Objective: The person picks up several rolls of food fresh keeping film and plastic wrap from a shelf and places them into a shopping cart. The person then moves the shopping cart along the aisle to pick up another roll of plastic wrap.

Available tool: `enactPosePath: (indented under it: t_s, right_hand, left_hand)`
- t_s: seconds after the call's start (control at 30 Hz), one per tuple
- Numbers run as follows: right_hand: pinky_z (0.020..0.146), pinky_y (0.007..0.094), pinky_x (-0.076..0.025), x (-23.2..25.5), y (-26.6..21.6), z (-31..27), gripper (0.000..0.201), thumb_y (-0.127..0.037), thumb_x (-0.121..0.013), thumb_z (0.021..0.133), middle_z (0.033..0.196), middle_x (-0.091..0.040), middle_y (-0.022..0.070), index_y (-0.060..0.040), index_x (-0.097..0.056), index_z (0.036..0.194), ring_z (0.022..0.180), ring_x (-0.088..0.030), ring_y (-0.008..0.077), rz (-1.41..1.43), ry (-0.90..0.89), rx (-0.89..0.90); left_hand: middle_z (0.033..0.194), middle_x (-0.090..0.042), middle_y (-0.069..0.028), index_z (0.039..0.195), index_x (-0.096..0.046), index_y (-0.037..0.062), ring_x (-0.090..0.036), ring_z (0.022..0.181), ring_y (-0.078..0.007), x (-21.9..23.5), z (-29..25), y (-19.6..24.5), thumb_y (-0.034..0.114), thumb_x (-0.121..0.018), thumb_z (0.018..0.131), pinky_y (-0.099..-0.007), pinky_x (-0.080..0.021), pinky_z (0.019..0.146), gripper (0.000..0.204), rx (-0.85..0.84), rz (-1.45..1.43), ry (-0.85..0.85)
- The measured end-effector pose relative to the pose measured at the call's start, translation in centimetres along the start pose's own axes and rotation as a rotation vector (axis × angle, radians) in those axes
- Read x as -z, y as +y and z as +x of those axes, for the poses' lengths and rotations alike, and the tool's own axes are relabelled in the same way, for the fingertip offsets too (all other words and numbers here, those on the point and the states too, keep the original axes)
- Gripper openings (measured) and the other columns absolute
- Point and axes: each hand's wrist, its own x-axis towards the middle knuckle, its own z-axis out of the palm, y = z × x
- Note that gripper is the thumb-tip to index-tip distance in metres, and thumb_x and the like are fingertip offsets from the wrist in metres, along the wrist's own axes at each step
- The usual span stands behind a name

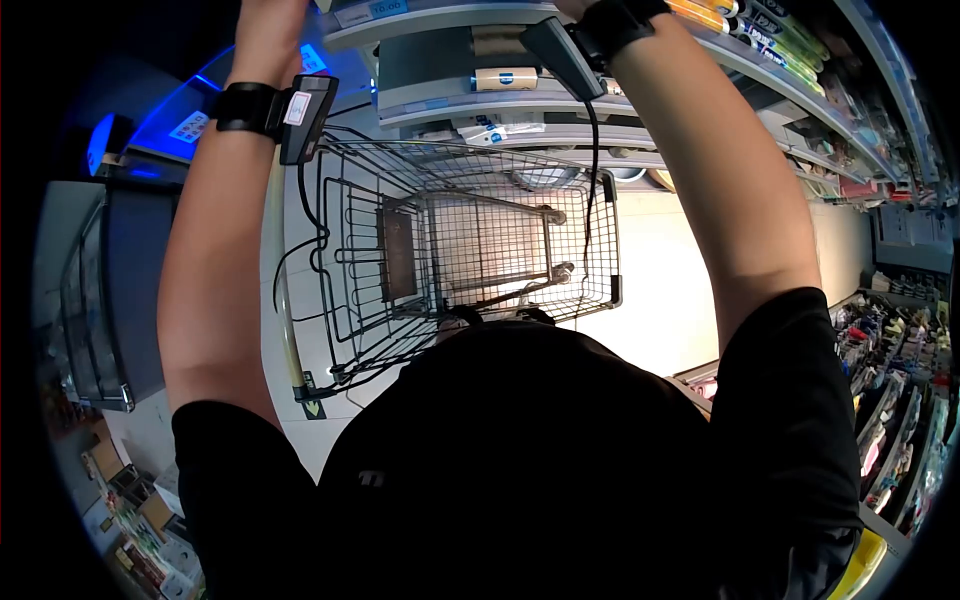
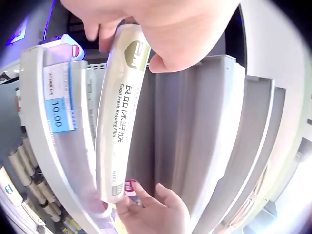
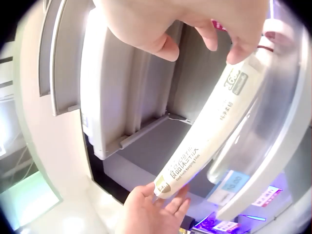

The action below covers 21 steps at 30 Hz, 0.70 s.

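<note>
A long pale roll of cling film (image 2: 122, 112), printed "Food Fresh Keeping Film", is held between both hands in front of a shelf. My left hand (image 2: 170, 29) grips one end, its thumb and fingers to either side; in the right wrist view this left hand (image 3: 151, 209) pinches the roll's lower end. Fingertips of my right hand (image 3: 195, 24) hold the other end of the roll (image 3: 209, 122). The left wrist view shows the right hand (image 2: 158, 209) at the roll's bottom end. In the head view, both hands are largely cut off by the top edge.
A wire shopping cart (image 1: 480, 230) stands close before my body. Grey shelves (image 2: 204, 122) with a blue 10.00 price tag (image 2: 61, 112) surround the roll. Other rolls (image 2: 29, 170) lie on a nearby shelf, and a loose roll (image 1: 505, 79) sits on the shelf ahead.
</note>
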Motion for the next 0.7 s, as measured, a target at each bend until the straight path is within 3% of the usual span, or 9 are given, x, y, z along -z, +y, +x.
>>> enactPosePath:
  t_s: [0.07,0.17,0.27,0.33,0.37,0.43,0.53,0.6,0.7]
  right_hand:
    - [0.069,0.0302,-0.038,0.3,-1.1,-1.6,0.021,-0.021,-0.054,0.081,0.083,-0.055,0.0041,-0.0028,-0.059,0.089,0.077,-0.047,0.0147,0.077,-0.065,0.118]
    - [0.073,0.0277,-0.038,1.8,-2.5,-5.1,0.021,-0.020,-0.056,0.081,0.087,-0.057,0.0020,-0.0036,-0.060,0.094,0.080,-0.049,0.0125,0.071,-0.009,0.117]
    - [0.080,0.0242,-0.039,3.4,-0.3,-8.3,0.030,-0.013,-0.053,0.084,0.100,-0.060,0.0063,0.0014,-0.056,0.110,0.094,-0.052,0.0128,0.021,-0.055,0.084]
    - [0.069,0.0288,-0.046,5.0,4.8,-9.5,0.042,-0.029,-0.059,0.084,0.093,-0.059,0.0095,0.0059,-0.053,0.107,0.082,-0.055,0.0156,-0.100,0.000,0.188]
    - [0.075,0.0249,-0.043,5.3,6.2,-10.7,0.040,-0.021,-0.062,0.083,0.098,-0.058,0.0084,0.0038,-0.051,0.113,0.087,-0.053,0.0135,-0.051,0.029,0.101]
    - [0.074,0.0235,-0.043,6.4,9.1,-12.8,0.034,-0.021,-0.061,0.084,0.094,-0.057,0.0069,0.0024,-0.053,0.107,0.084,-0.053,0.0131,-0.019,0.033,-0.109]
    - [0.078,0.0238,-0.041,8.2,15.6,-15.8,0.021,-0.015,-0.057,0.086,0.094,-0.058,0.0026,-0.0011,-0.055,0.102,0.085,-0.052,0.0110,-0.048,0.019,-0.419]
    - [0.072,0.0233,-0.043,8.8,20.6,-17.7,0.024,-0.020,-0.059,0.084,0.087,-0.057,0.0057,0.0010,-0.055,0.095,0.077,-0.052,0.0121,-0.009,0.051,-0.493]
    - [0.075,0.0250,-0.041,9.5,26.0,-19.9,0.037,-0.022,-0.062,0.080,0.092,-0.056,0.0075,0.0045,-0.052,0.103,0.083,-0.051,0.0134,-0.002,0.115,-0.706]
  left_hand:
    - [0.101,-0.055,-0.0084,0.117,-0.045,0.0024,-0.053,0.090,-0.0149,0.3,-0.4,1.7,0.011,-0.051,0.086,-0.0268,-0.044,0.079,0.033,-0.084,0.076,0.049]
    - [0.101,-0.055,-0.0085,0.116,-0.046,0.0015,-0.055,0.089,-0.0161,0.7,-2.1,2.8,0.012,-0.055,0.085,-0.0271,-0.045,0.078,0.034,-0.133,0.183,0.148]
    - [0.108,-0.051,-0.0184,0.120,-0.029,-0.0033,-0.058,0.093,-0.0236,1.5,-4.6,0.2,0.014,-0.066,0.083,-0.0330,-0.049,0.085,0.056,0.011,0.023,0.022]
    - [0.108,-0.046,-0.0143,0.119,-0.028,-0.0008,-0.057,0.093,-0.0204,1.5,-6.7,-2.8,0.015,-0.066,0.082,-0.0291,-0.051,0.078,0.056,0.135,-0.010,0.020]
    - [0.107,-0.048,-0.0151,0.118,-0.030,-0.0011,-0.057,0.093,-0.0202,1.7,-7.8,-4.2,0.017,-0.064,0.084,-0.0295,-0.051,0.077,0.052,0.197,0.008,0.035]
    - [0.105,-0.053,-0.0144,0.115,-0.032,0.0032,-0.057,0.090,-0.0193,2.0,-10.4,-6.7,0.011,-0.059,0.086,-0.0290,-0.050,0.075,0.041,0.321,-0.036,0.038]
    - [0.106,-0.051,-0.0142,0.115,-0.031,0.0042,-0.056,0.089,-0.0199,2.3,-14.3,-12.2,0.014,-0.061,0.085,-0.0308,-0.050,0.076,0.044,0.589,-0.047,0.046]
    - [0.106,-0.051,-0.0142,0.115,-0.030,0.0041,-0.056,0.089,-0.0203,2.8,-17.1,-16.0,0.016,-0.063,0.084,-0.0315,-0.051,0.076,0.047,0.768,-0.020,0.045]
    - [0.105,-0.052,-0.0142,0.115,-0.034,0.0016,-0.058,0.090,-0.0227,3.7,-20.6,-23.2,0.015,-0.063,0.084,-0.0327,-0.053,0.075,0.045,0.975,0.044,0.114]
